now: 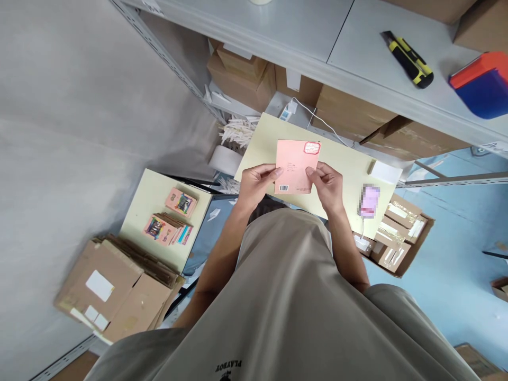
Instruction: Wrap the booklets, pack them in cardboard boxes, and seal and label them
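A thin pink booklet [296,166] is held up over the cream tabletop [265,138], its printed face with a barcode and a red-framed label toward me. My left hand [257,185] grips its left edge, thumb on the front. On the opposite edge, my right hand [327,182] pinches it the same way. The fingers behind the booklet are hidden. To the right on the tabletop lies a blurred purple item [369,201], with a small white box [384,172] behind it.
A side table [137,211] at left bears several pink booklets [162,228] and flattened cartons [115,286]. A yellow-black utility knife [408,59] lies on the shelf above. An open carton [420,241] of smaller boxes stands at right. A white cable [323,121] crosses the back.
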